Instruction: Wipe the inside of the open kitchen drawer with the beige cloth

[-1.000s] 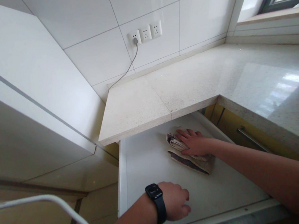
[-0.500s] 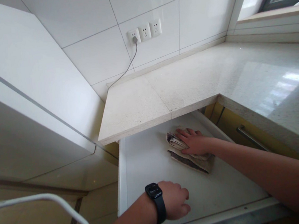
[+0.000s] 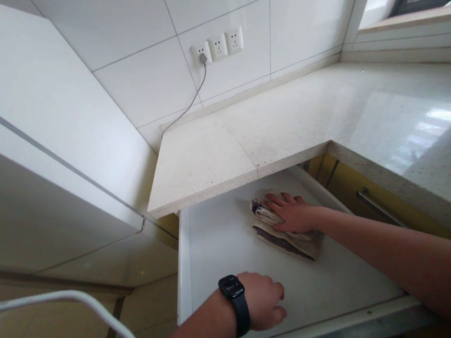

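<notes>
**Folded cloth pressed flat in open drawer, right hand on top**

Obs. 1: The folded cloth (image 3: 281,231) lies on the white floor of the pulled-out drawer (image 3: 219,247), toward the drawer's back right. It is beige with dark stripes along its folds. Its far end sits just under the front lip of the worktop (image 3: 247,144).

Obs. 2: I read my right hand (image 3: 294,216) as lying palm down on the cloth, fingers spread and pointing to the far left. This grip is flat and open; the fingers do not curl around the fabric, they only rest on it. The cloth shows on both sides of the hand: rolled folds past the fingertips, a striped edge nearer to me.

Obs. 3: My left hand (image 3: 264,307) is at the drawer's near edge, well apart from the cloth and nearer to me than the right hand. Its fingers are curled loosely inward, knuckles up. I cannot tell whether this grip holds the drawer front or merely rests on it. A dark watch (image 3: 233,290) sits on that wrist.

Obs. 4: Beyond the right hand, the worktop runs back to a tiled wall with a row of sockets (image 3: 218,47); a grey cable (image 3: 192,104) hangs from the left one. To the right of the right arm is a metal handle (image 3: 376,207) on a yellow cabinet front. Left of the left hand, a white curved tube (image 3: 104,318) crosses the lower corner.
</notes>
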`<state>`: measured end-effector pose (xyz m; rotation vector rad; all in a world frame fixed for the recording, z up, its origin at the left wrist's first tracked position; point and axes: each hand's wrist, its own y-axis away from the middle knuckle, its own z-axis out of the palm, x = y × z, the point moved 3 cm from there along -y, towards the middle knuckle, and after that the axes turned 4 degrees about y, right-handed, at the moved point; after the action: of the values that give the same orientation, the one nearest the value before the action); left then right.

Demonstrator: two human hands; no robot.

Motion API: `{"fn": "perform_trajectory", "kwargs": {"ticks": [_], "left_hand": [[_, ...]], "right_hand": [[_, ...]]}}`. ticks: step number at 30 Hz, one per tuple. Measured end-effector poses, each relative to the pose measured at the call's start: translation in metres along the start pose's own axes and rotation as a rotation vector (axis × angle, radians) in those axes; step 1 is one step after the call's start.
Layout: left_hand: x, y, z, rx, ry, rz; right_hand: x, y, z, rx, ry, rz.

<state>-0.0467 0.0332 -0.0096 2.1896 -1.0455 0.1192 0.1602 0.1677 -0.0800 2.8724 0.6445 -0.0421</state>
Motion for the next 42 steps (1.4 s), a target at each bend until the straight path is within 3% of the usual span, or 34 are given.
{"fn": "perform_trajectory", "kwargs": {"ticks": [42], "left_hand": [[-0.0001, 0.0001, -0.0008, -0.011, -0.003, 0.001]], "right_hand": [[-0.0007, -0.0001, -0.0007, -0.005, 0.006, 0.006]]}}
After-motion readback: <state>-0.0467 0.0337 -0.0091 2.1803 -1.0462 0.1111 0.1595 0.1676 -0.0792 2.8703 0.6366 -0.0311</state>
